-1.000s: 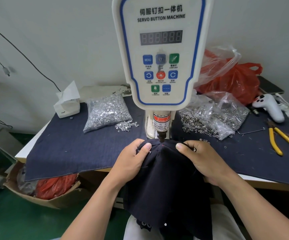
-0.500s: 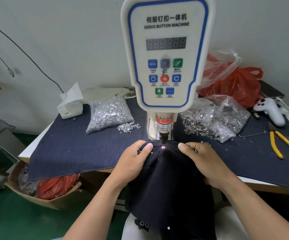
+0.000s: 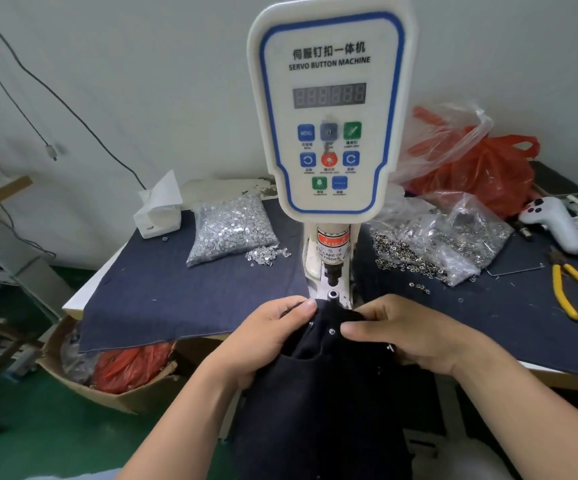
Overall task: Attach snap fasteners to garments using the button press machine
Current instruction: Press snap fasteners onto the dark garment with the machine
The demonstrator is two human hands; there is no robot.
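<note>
The dark navy fabric garment [image 3: 329, 403] runs off the bottom edge, and its far hem is covered by the left hand [image 3: 266, 337] and right hand [image 3: 408, 334]. The white servo button machine [image 3: 329, 112] is cut off at the top. The 7 display digits are unlit. The small button captions are too blurred to read. The yellow-handled pliers [image 3: 571, 289] possibly continue past the right edge.

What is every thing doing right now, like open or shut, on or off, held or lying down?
Left hand: gripping the dark garment.
Right hand: pinching the garment.
Garment: held just in front of the press, snaps showing.
Number display: dark.
Left bag of silver snaps: open, some spilled.
Right bag of rings: open, some spilled.
Yellow pliers: lying untouched.
Tissue box: open, tissue sticking up.
</note>
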